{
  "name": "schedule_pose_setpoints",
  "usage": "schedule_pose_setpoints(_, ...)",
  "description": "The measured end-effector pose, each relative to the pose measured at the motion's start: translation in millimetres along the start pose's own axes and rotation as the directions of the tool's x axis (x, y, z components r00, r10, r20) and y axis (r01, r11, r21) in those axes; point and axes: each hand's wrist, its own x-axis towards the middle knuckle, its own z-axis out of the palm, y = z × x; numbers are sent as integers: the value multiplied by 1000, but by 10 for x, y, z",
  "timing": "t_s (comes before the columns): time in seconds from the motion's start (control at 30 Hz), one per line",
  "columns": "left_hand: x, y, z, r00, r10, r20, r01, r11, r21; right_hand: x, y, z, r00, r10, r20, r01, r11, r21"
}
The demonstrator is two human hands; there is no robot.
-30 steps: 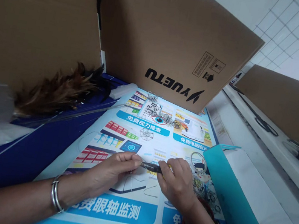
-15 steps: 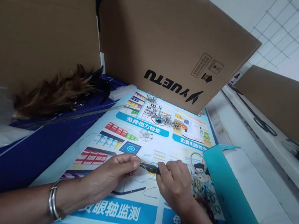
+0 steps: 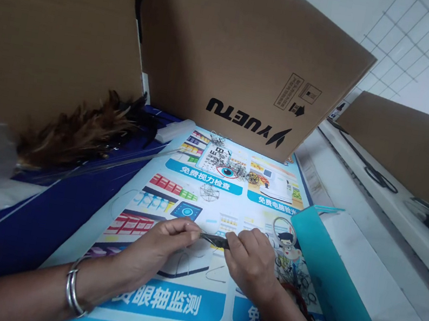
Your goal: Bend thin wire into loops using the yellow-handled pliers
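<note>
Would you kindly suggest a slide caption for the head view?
Right hand gripping dark pliers, left hand pinched at their tip, above a printed poster.

Dark, slim pliers (image 3: 217, 241) sit nearly level above the poster (image 3: 210, 309), tip pointing left. Thin, curved wire (image 3: 180, 259) shows against the poster, below that tip; its upper end is too fine to follow.

Dark pliers (image 3: 216, 241) in right hand (image 3: 251, 262)

Metal pliers (image 3: 216, 241), cardboard panel (image 3: 237, 49) — matt, smooth
</note>
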Motion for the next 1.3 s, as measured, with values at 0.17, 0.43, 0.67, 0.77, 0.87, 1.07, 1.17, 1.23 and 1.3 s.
schedule_pose_setpoints(0.17, 14, 5, -19, 999, -8, 45, 9, 1000, -5, 9, -8, 15, 998, 42, 43, -46, 994, 102)
schedule_pose_setpoints(0.43, 67, -16, -101, 998, -16, 53, 21, 997, -76, -22, 36, 191, 980, 199, 21, -189, 886, 423)
schedule_pose_setpoints(0.67, 109, -14, -122, 1000, -19, 10, 20, 981, -191, -58, 15, 366, 919, 394, 20, -313, 697, 645)
schedule_pose_setpoints(0.77, 105, -37, -109, 999, -44, 4, 43, 969, -245, -55, -14, 373, 930, 367, 1, -281, 712, 644)
schedule_pose_setpoints(0.87, 90, -56, -80, 998, -59, 21, 63, 959, -276, -59, -42, 379, 941, 337, -21, -251, 739, 625)
schedule_pose_setpoints(1.07, 59, -49, -20, 994, -104, 30, 108, 940, -324, -67, -70, 386, 954, 296, -40, -214, 770, 601)
schedule_pose_setpoints(1.17, 51, -40, -14, 991, -126, 43, 133, 930, -344, -65, -65, 386, 958, 283, -52, -197, 777, 598)
schedule_pose_setpoints(1.23, 50, -34, -15, 988, -146, 48, 153, 928, -339, -65, -59, 388, 958, 281, -59, -192, 777, 599)
schedule_pose_setpoints(1.3, 51, -27, -18, 986, -159, 47, 166, 931, -325, -66, -53, 390, 955, 288, -67, -191, 773, 605)
